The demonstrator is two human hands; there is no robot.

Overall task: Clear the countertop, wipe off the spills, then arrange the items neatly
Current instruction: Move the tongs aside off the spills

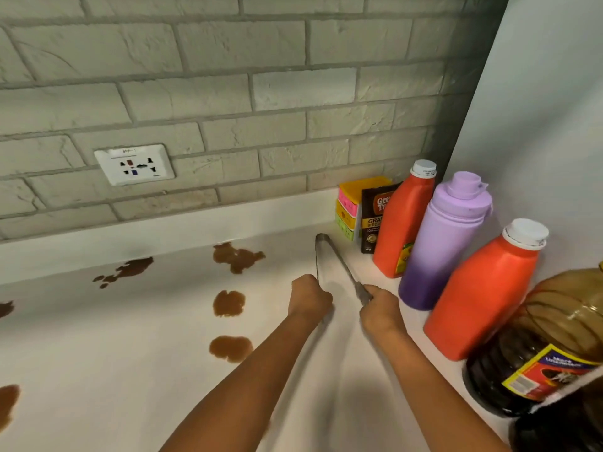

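Note:
A pair of metal tongs (329, 259) lies on the white countertop (114, 353), its hinge end pointing at the back wall. My left hand (310, 298) grips the left arm of the tongs with curled fingers. My right hand (381, 309) grips the right arm. Several brown spills (228, 303) spot the counter to the left of my hands. Along the right wall stand two orange bottles (404, 220) (483, 295) with a purple flask (447, 243) between them.
A brown jar (541, 347) with a red and yellow label stands at the right front. A coffee packet (375, 216) and a stack of coloured sponges (350, 203) sit in the back corner. A wall socket (134, 164) is set in the brick backsplash.

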